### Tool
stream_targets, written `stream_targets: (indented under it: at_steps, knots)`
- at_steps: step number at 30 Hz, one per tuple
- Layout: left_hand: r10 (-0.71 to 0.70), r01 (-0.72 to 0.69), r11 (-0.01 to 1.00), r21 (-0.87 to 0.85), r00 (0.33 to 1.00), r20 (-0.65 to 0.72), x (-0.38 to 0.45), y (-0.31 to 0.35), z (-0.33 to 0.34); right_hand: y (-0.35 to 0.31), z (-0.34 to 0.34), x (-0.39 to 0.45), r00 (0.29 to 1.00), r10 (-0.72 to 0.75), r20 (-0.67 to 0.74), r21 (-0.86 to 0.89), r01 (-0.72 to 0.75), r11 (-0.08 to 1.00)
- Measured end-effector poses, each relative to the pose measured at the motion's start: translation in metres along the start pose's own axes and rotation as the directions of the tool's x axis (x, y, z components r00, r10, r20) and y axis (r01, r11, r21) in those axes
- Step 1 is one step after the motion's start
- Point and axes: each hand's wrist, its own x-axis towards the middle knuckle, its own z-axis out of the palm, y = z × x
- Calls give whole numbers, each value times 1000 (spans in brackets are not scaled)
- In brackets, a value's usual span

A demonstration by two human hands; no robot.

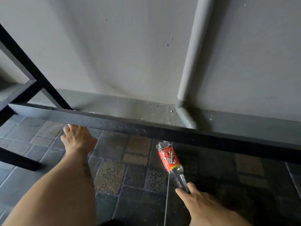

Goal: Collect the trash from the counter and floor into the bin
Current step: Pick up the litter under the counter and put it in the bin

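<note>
An empty clear plastic bottle (170, 159) with a red label lies on the tiled floor, its base under the black metal bar (146, 126) and its neck pointing toward me. My right hand (195, 199) pinches the bottle's neck between thumb and forefinger. My left hand (76, 139) reaches forward to the left; its fingertips disappear under the black bar, and I cannot tell whether they grip it. No bin is in view.
The black bar belongs to a metal frame (24, 74) with legs at the left. Behind it runs a grey ledge (130, 106) below a grey wall, with a grey pipe (192, 59) coming down at the right. Dark patterned tiles (114, 173) cover the floor.
</note>
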Motion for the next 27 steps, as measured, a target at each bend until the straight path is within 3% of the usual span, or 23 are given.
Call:
stream_targets:
  at_steps: [4,7,10,14,16,19,23,27]
  knots:
    - [100,-105,993,-46,990,-97,20,5,-2,2,0,3,1000,-16,-6,18,17,1000]
    - [182,-186,978,97,982,48,28,3,5,1,0,4,1000,-3,-3,10,3,1000]
    - [130,-156,967,203,982,138,38,4,5,0,4,9,999,18,-30,-8,-18,1000]
    - [116,-118,982,151,993,22,49,-2,4,-2,6,13,997,54,-49,0,-54,999]
    - [73,-77,987,138,997,36,41,1,4,-2,5,12,997,66,-38,0,-66,998]
    - [99,-144,908,393,986,131,10,9,8,-4,2,5,997,63,35,26,-64,998]
    - [-10,-53,934,355,985,173,-30,7,13,-11,-5,-12,995,86,53,86,-90,992]
    - [-6,-60,957,284,974,227,-77,27,8,-11,0,-30,997,70,15,159,-71,985]
